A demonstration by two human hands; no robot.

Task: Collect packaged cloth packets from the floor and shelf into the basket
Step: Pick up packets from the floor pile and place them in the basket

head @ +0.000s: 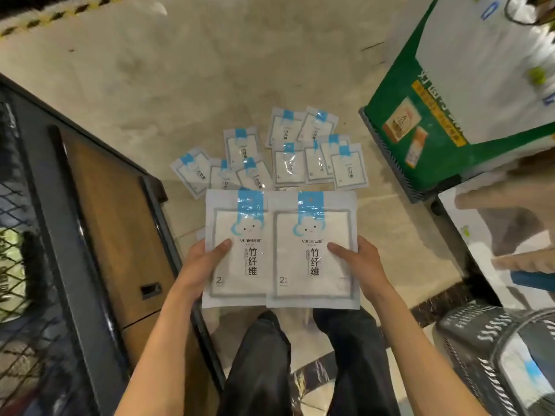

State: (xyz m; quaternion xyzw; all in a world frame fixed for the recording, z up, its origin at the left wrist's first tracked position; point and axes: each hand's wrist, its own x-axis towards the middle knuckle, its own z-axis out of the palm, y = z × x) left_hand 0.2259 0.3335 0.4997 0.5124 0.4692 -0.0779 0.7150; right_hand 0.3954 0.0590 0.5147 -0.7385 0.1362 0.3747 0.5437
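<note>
Packets (280,250) | we've got two up off the floor, left hand (207,259) gripping one, right hand (360,262) the other | more lie scattered ahead | next: swing right, drop into basket (468,328)

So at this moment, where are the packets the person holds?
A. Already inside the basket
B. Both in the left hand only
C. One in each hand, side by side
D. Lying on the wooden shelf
C: the left hand grips the left packet and the right hand the right packet, held side by side above the floor packets.
</note>
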